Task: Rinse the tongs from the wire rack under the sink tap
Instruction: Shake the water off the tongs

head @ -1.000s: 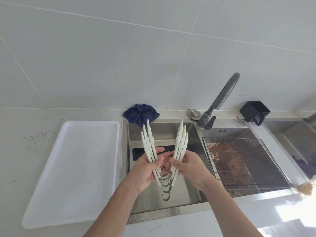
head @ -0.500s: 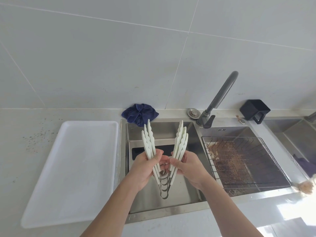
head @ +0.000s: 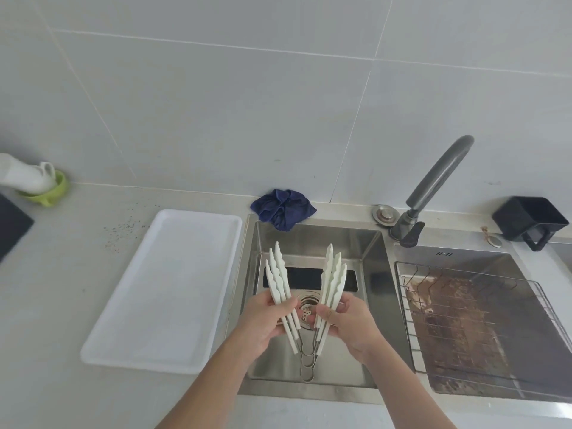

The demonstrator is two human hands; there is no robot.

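Several white tongs (head: 277,274) with wire loops at their joined ends are stacked together and spread in a V over the left sink basin (head: 365,305). My left hand (head: 263,320) grips the left bundle of arms and my right hand (head: 346,320) grips the right bundle. The scalloped tips point up and away from me. The grey tap (head: 433,187) stands to the right behind the basin, its spout raised off to the right; no water is seen running. The wire rack (head: 483,323) lies in the right basin with nothing visible on it.
A white tray (head: 161,292) lies on the counter left of the sink. A blue cloth (head: 283,209) is bunched at the basin's back edge. A black cup (head: 529,221) sits far right, a green holder with a white bottle (head: 37,181) far left.
The view has shifted left and tilted, bringing the green holder into sight. My hands keep the tongs spread over the basin, held slightly lower; the drain now shows between the arms.
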